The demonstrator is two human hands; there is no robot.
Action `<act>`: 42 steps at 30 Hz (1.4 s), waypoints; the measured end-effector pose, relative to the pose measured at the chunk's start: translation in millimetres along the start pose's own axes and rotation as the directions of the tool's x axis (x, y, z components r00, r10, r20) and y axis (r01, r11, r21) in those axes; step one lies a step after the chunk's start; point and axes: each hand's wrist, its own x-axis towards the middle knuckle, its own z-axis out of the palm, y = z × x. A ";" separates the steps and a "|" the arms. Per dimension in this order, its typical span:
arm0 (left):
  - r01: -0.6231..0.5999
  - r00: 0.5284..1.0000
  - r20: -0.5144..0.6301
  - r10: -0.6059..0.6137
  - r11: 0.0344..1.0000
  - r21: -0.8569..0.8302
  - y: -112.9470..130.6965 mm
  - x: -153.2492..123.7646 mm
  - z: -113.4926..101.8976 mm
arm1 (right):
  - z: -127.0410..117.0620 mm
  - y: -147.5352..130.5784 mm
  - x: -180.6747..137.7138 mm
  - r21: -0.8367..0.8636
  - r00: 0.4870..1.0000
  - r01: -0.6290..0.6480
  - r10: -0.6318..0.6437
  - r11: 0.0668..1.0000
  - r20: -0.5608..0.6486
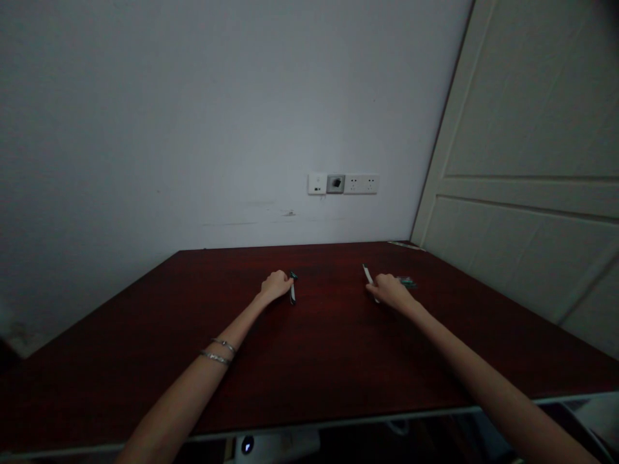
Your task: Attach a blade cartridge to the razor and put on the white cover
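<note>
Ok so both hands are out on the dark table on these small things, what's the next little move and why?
Probably lift the left hand a little, closing firmly on the slim dark-tipped item at its fingertips. That item lies flat on the table, and the grip looks loose. The right hand already rests over a white stick, with a teal piece beside it.

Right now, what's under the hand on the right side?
The right hand rests on the dark red table. A white stick-like thing pokes out from it, and a greenish thing lies just beyond. The hand covers the rest of them, so I can't tell what they are.
</note>
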 end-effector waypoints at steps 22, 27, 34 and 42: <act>-0.009 1.000 -0.005 0.009 1.000 0.002 -1.6 -9.4 0.5 | 20.5 -152.5 -24.7 0.030 0.954 0.298 -0.299 0.954 0.010; -0.020 1.000 -0.011 0.020 1.000 0.009 -3.7 -8.1 1.9 | 24.1 -153.0 -21.9 0.029 0.951 0.307 -0.308 0.951 0.009; -0.018 1.000 -0.021 0.018 1.000 0.019 -4.3 -8.4 1.8 | 28.3 -151.0 -21.3 0.037 0.950 0.313 -0.313 0.949 0.003; -0.042 0.994 -0.100 0.044 0.999 0.024 2.0 -11.9 -4.6 | 4.5 -92.2 0.2 0.154 0.938 0.347 -0.341 0.925 -0.066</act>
